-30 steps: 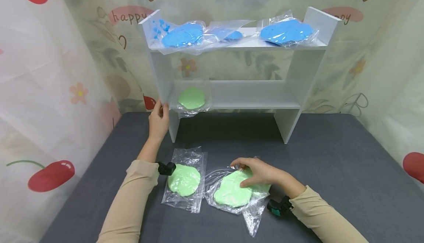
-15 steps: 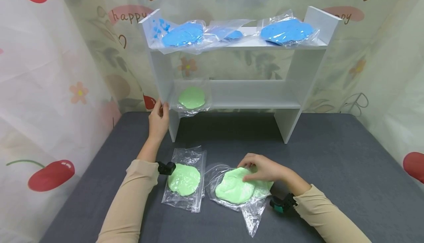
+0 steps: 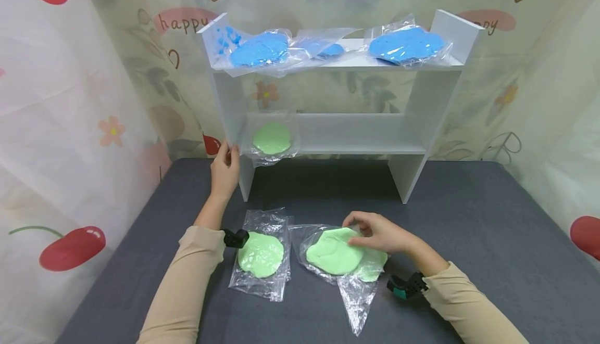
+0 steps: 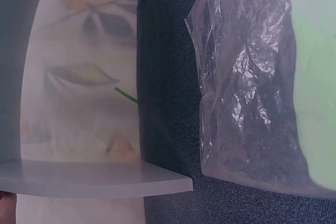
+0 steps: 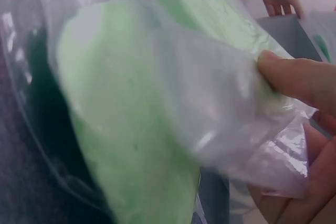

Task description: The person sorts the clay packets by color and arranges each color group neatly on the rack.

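My right hand [image 3: 382, 234] pinches the edge of a clear plastic bag of light green clay [image 3: 334, 253] near the table's front middle. In the right wrist view, the thumb [image 5: 289, 74] presses on the film from above, with fingers curled underneath. A second green piece [image 3: 372, 267] shows partly under this bag. To the left, another bag of green clay [image 3: 260, 254] lies flat, close to my left forearm. My left hand [image 3: 225, 172] touches the outer side of the white shelf [image 3: 356, 130] with its fingertips, at the left panel.
Bags of blue clay [image 3: 407, 45] rest along the shelf's top board. One bag of green clay [image 3: 272, 138] lies at the left end of the middle board, its film hanging over the front edge. A patterned curtain [image 3: 319, 0] stands behind the dark table [image 3: 492, 229].
My right hand has moved slightly up and to the right, lifting the far edge of the pinched green bag and uncovering more of the piece below. The left hand stays at the shelf.
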Demonstrator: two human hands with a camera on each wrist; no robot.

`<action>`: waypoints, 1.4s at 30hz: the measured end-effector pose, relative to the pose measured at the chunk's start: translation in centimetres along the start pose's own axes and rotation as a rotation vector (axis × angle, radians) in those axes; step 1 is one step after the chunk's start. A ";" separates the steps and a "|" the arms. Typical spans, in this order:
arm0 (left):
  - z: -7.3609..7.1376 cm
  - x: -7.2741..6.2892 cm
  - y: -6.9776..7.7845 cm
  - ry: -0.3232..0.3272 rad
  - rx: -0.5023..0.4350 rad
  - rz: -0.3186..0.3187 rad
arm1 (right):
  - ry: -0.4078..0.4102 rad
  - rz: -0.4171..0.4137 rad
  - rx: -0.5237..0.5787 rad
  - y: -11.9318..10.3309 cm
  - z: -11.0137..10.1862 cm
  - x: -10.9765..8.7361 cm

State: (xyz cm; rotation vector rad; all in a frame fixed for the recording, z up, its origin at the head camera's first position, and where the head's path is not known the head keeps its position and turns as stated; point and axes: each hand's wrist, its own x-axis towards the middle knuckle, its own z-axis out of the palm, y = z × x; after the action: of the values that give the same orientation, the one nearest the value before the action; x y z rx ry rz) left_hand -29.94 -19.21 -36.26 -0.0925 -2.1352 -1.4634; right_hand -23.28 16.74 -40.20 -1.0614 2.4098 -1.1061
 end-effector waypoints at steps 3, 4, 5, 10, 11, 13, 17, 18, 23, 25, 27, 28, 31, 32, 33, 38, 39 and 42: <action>0.0 0.0 0.0 0.005 0.001 0.006 | 0.011 -0.022 0.051 0.3 -0.2 -0.1; 0.0 0.0 0.0 0.006 0.001 0.008 | 0.011 -0.030 0.067 0.4 -0.2 -0.1; 0.0 0.0 0.0 0.009 0.003 0.009 | 0.014 -0.043 0.071 0.4 -0.3 -0.2; 0.0 0.0 0.0 0.015 0.008 0.006 | 0.035 -0.093 0.063 0.5 -0.5 -0.3; 0.0 0.0 0.0 0.016 0.011 0.004 | 0.039 -0.101 0.061 0.5 -0.5 -0.3; 0.0 0.0 0.0 0.016 0.012 0.000 | 0.042 -0.108 0.070 0.4 -0.5 -0.3; 0.0 0.0 0.0 0.013 0.013 0.000 | 0.066 -0.111 0.080 0.2 -0.6 -0.3; 0.0 0.0 0.0 0.012 0.013 -0.001 | 0.078 -0.109 0.077 0.2 -0.6 -0.4; 0.0 0.0 0.0 0.012 0.009 -0.001 | 0.134 -0.095 0.074 0.2 -0.7 -0.3; 0.0 0.0 -0.1 0.011 0.009 0.000 | 0.150 -0.082 0.080 0.1 -0.7 -0.3; 0.0 0.0 0.0 0.010 0.010 0.001 | 0.160 -0.067 0.090 0.0 -0.8 -0.3; 0.0 0.0 0.0 0.010 0.011 0.000 | 0.164 -0.063 0.093 0.0 -0.8 -0.4; 0.0 0.0 0.0 0.013 0.017 0.002 | 0.169 -0.049 0.101 -0.1 -0.8 -0.4; 0.0 0.0 0.0 0.014 0.019 0.003 | 0.169 -0.045 0.105 -0.1 -0.8 -0.4; 0.0 0.0 0.0 0.017 0.020 0.003 | 0.169 -0.042 0.108 -0.2 -0.8 -0.4; 0.1 0.0 0.1 0.021 0.018 0.001 | 0.159 -0.043 0.125 -0.2 -0.8 -0.4; 0.0 0.0 0.1 0.021 0.016 0.000 | 0.156 -0.048 0.132 -0.2 -0.8 -0.4; 0.0 0.0 0.0 0.019 0.012 0.003 | 0.147 -0.053 0.144 -0.3 -1.0 -0.5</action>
State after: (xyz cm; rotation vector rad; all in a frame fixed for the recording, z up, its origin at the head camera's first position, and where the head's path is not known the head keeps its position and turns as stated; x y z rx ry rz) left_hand -29.93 -19.18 -36.26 -0.0765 -2.1278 -1.4438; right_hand -23.27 17.46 -39.34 -1.0354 2.3806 -1.3981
